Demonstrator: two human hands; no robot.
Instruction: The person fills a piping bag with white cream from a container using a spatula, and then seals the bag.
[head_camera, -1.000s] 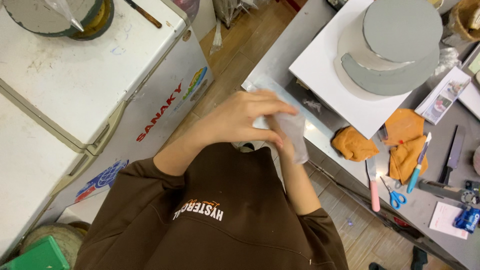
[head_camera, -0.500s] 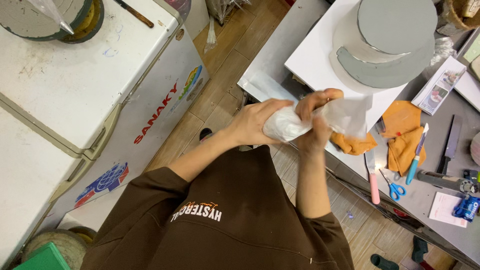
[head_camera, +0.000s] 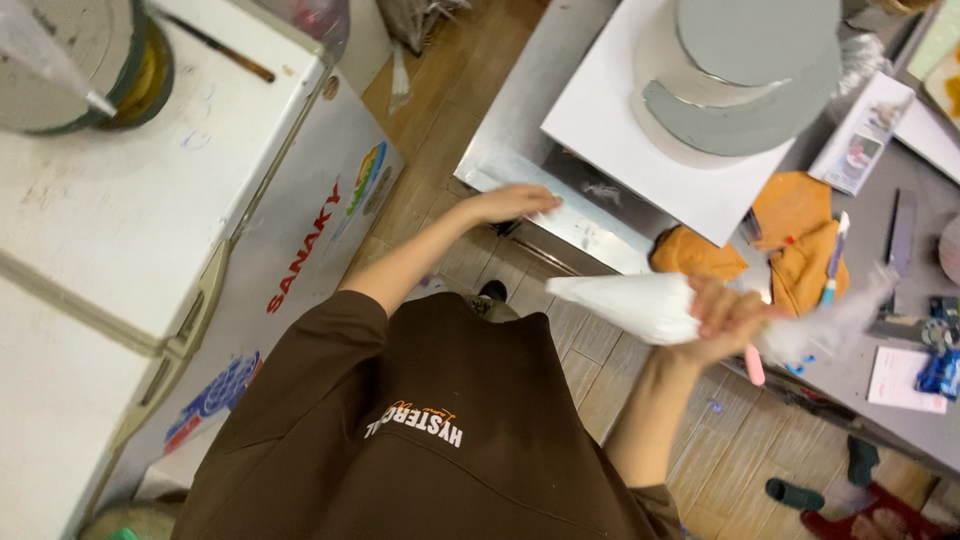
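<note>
The right hand (head_camera: 725, 320) gripped a white cone-shaped plastic piping bag (head_camera: 630, 303), fingers wrapped tight around its wide end, tip pointing left, held in the air just off the edge of the grey steel tabletop (head_camera: 520, 150). The left hand (head_camera: 510, 203) lay flat on that edge, fingers extended, holding nothing. Crumpled orange cloths (head_camera: 790, 235) lay near a grey tiered cake (head_camera: 750, 70) on a white square board (head_camera: 630, 140).

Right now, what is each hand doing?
Left hand: open, flat on the steel table edge.
Right hand: closed around a white cone-shaped piping bag.
</note>
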